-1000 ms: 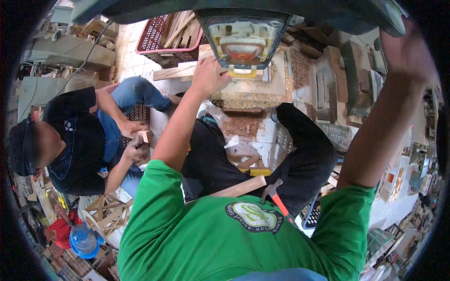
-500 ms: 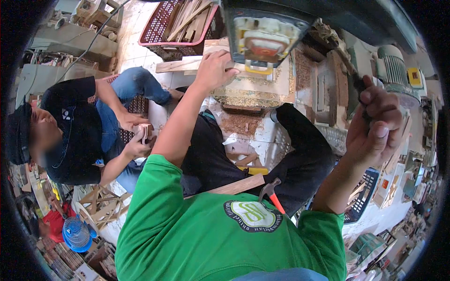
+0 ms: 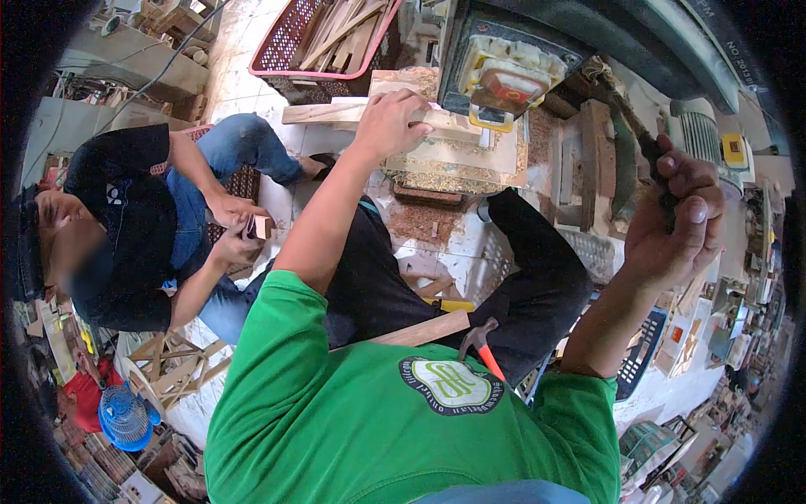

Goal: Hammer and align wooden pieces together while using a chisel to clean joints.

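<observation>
My left hand (image 3: 391,126) rests on a pale wooden piece (image 3: 323,114), its fingers bent over the top and the thumb along the near side. The piece lies on a chip-strewn wooden worktable (image 3: 491,164) beneath the head of a dark machine (image 3: 579,27). A switch box (image 3: 512,80) with a yellowed cover and a red part faces me just right of that hand. Out to the right, my right hand (image 3: 678,214) is closed around a dark lever handle (image 3: 651,155). The machine head hides the far end of the wood.
A person (image 3: 126,218) sits at my left, holding a small wooden block (image 3: 262,227). Behind the worktable stands a red basket (image 3: 273,63) of wood strips. A hammer (image 3: 481,346) and wooden strip (image 3: 424,329) lie across my lap. At right are a motor (image 3: 698,130) and dark crate (image 3: 645,353).
The machine and worktable appear slightly farther right as my view shifts. Both my hands keep their holds. The person at left has turned the small block in their hands.
</observation>
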`<action>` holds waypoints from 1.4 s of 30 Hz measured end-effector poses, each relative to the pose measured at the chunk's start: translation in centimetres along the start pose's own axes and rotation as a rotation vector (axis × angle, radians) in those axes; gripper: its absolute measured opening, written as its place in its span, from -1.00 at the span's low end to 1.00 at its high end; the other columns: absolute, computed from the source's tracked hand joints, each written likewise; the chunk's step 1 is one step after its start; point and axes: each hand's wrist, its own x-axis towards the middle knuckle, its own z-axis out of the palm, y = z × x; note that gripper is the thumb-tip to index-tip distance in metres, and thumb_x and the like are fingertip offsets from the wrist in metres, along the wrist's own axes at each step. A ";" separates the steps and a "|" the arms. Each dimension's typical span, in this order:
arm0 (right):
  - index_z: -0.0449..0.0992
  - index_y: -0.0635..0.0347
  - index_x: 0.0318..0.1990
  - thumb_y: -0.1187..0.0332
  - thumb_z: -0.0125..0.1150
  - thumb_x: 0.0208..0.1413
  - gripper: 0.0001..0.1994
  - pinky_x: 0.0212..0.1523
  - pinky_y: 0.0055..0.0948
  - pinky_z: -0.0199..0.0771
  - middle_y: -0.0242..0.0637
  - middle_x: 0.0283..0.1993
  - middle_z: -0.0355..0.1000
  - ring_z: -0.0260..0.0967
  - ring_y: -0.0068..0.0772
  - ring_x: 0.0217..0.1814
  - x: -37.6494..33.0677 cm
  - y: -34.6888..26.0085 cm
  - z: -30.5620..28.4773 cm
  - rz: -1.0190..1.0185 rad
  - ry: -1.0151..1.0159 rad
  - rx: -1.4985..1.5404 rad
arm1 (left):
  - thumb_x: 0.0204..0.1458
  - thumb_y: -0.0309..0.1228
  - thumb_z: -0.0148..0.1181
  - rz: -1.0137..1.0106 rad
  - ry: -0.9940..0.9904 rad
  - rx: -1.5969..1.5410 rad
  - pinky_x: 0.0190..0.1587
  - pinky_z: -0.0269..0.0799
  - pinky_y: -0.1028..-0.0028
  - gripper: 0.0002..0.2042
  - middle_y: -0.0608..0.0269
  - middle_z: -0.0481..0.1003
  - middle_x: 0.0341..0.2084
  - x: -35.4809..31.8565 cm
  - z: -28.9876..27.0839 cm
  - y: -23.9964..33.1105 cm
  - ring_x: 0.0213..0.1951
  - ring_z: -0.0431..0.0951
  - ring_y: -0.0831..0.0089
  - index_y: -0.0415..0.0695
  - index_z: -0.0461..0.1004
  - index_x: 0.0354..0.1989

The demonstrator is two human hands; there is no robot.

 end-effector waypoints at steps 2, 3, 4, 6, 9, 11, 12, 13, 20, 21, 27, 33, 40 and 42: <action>0.33 0.19 -0.43 0.30 0.28 0.30 -0.70 0.29 0.31 0.37 -0.15 -0.29 0.35 0.42 -0.09 -0.10 -0.7 0.5 -0.3 -0.011 -0.011 0.021 | -0.01 -0.19 0.47 -0.004 0.004 -0.008 0.26 0.33 0.12 -0.64 0.30 0.59 -0.01 -0.1 -0.2 0.1 0.12 0.55 0.18 0.04 0.63 -0.03; 0.33 0.18 -0.43 0.30 0.28 0.30 -0.69 0.30 0.34 0.36 -0.14 -0.29 0.36 0.43 -0.09 -0.10 -1.6 0.9 -0.5 -0.019 -0.022 0.031 | -0.01 -0.19 0.47 -0.006 0.006 -0.012 0.25 0.34 0.11 -0.64 0.30 0.59 -0.02 -0.1 -0.2 0.2 0.12 0.55 0.19 0.04 0.63 -0.03; 0.33 0.18 -0.44 0.29 0.28 0.30 -0.69 0.30 0.37 0.35 -0.13 -0.28 0.36 0.43 -0.08 -0.10 -2.1 1.0 -0.5 -0.026 -0.029 0.035 | -0.02 -0.20 0.47 -0.004 0.017 -0.014 0.25 0.34 0.11 -0.65 0.30 0.59 -0.03 -0.1 -0.2 0.2 0.12 0.55 0.20 0.05 0.63 -0.04; 0.33 0.18 -0.45 0.29 0.29 0.30 -0.68 0.31 0.39 0.33 -0.13 -0.29 0.37 0.44 -0.08 -0.10 -2.3 1.1 -0.2 -0.030 0.000 0.020 | -0.02 -0.20 0.47 0.002 0.037 -0.017 0.24 0.34 0.12 -0.65 0.31 0.59 -0.04 -0.1 -0.2 0.3 0.12 0.55 0.22 0.05 0.63 -0.04; 0.32 0.17 -0.48 0.30 0.28 0.30 -0.66 0.32 0.33 0.36 -0.12 -0.28 0.40 0.46 -0.12 -0.09 -2.4 0.8 0.5 -0.041 0.041 -0.029 | -0.03 -0.20 0.47 0.010 0.036 0.014 0.23 0.35 0.12 -0.64 0.30 0.59 -0.04 -0.1 -0.1 0.4 0.12 0.55 0.23 0.04 0.63 -0.04; 0.32 0.18 -0.48 0.30 0.28 0.30 -0.66 0.30 0.28 0.41 -0.11 -0.26 0.41 0.47 -0.13 -0.09 -2.1 0.9 0.7 -0.076 0.051 -0.055 | -0.02 -0.20 0.46 0.004 0.004 0.045 0.23 0.34 0.12 -0.64 0.24 0.59 -0.04 0.1 0.0 0.3 0.10 0.55 0.19 0.01 0.64 -0.05; 0.34 0.20 -0.47 0.31 0.29 0.30 -0.67 0.27 0.21 0.46 -0.11 -0.24 0.42 0.50 -0.14 -0.09 -2.3 0.9 0.5 -0.096 0.039 -0.078 | -0.02 -0.20 0.46 -0.011 -0.036 0.054 0.23 0.34 0.12 -0.64 0.23 0.59 -0.04 0.2 0.0 0.2 0.10 0.55 0.18 0.00 0.65 -0.04; 0.35 0.20 -0.46 0.32 0.29 0.30 -0.68 0.27 0.21 0.46 -0.11 -0.24 0.43 0.51 -0.14 -0.08 -2.4 0.9 0.5 -0.091 0.044 -0.079 | -0.02 -0.20 0.46 -0.028 -0.078 0.067 0.22 0.34 0.12 -0.64 0.21 0.59 -0.03 0.3 0.0 0.4 0.09 0.55 0.17 -0.01 0.65 -0.04; 0.40 0.23 -0.42 0.38 0.31 0.26 -0.75 0.28 0.13 0.45 -0.15 -0.19 0.45 0.53 -0.17 -0.07 -2.2 1.1 0.5 -0.101 -0.007 -0.060 | 0.08 -0.01 0.40 -0.043 -0.087 0.117 0.08 0.47 0.09 -0.52 -0.05 0.66 -0.13 0.3 1.5 -1.5 -0.04 0.62 -0.05 0.06 0.63 0.14; 0.40 0.23 -0.42 0.38 0.31 0.26 -0.75 0.28 0.13 0.45 -0.15 -0.19 0.45 0.53 -0.16 -0.06 -2.2 1.0 0.5 -0.101 0.002 -0.054 | 0.11 0.04 0.37 -0.040 -0.084 0.131 0.01 0.52 0.09 -0.50 -0.07 0.67 -0.16 0.3 1.6 -1.8 -0.07 0.65 -0.10 0.13 0.61 0.19; 0.40 0.23 -0.42 0.36 0.31 0.27 -0.74 0.28 0.13 0.45 -0.13 -0.18 0.45 0.53 -0.16 -0.05 -2.4 1.2 0.6 -0.110 0.014 -0.044 | 0.11 0.04 0.37 -0.034 -0.108 0.148 0.01 0.53 0.08 -0.50 -0.06 0.68 -0.18 0.2 1.7 -2.0 -0.08 0.66 -0.07 0.16 0.60 0.21; 0.38 0.21 -0.41 0.33 0.28 0.31 -0.72 0.33 0.19 0.40 -0.13 -0.18 0.43 0.51 -0.13 0.00 -2.6 1.1 0.7 -0.097 0.037 -0.049 | 0.02 -0.11 0.45 -0.015 -0.061 0.071 0.17 0.36 0.09 -0.63 0.07 0.65 -0.15 0.2 0.8 -0.2 0.01 0.57 0.09 -0.04 0.73 -0.06; 0.35 0.18 -0.39 0.32 0.23 0.36 -0.73 0.40 0.25 0.32 -0.13 -0.16 0.39 0.48 -0.08 0.06 -2.7 1.1 0.7 -0.078 0.012 -0.038 | 0.01 -0.13 0.46 -0.052 -0.073 0.088 0.22 0.33 0.12 -0.66 0.17 0.61 -0.06 0.1 0.8 -0.3 0.07 0.55 0.13 0.02 0.74 -0.08; 0.35 0.19 -0.39 0.32 0.22 0.36 -0.73 0.40 0.25 0.32 -0.12 -0.16 0.39 0.48 -0.07 0.06 -2.7 1.2 0.5 -0.081 0.012 -0.035 | 0.00 -0.13 0.46 -0.036 -0.092 0.095 0.22 0.33 0.12 -0.63 0.20 0.60 -0.03 0.3 0.1 0.6 0.07 0.56 0.15 -0.01 0.71 -0.05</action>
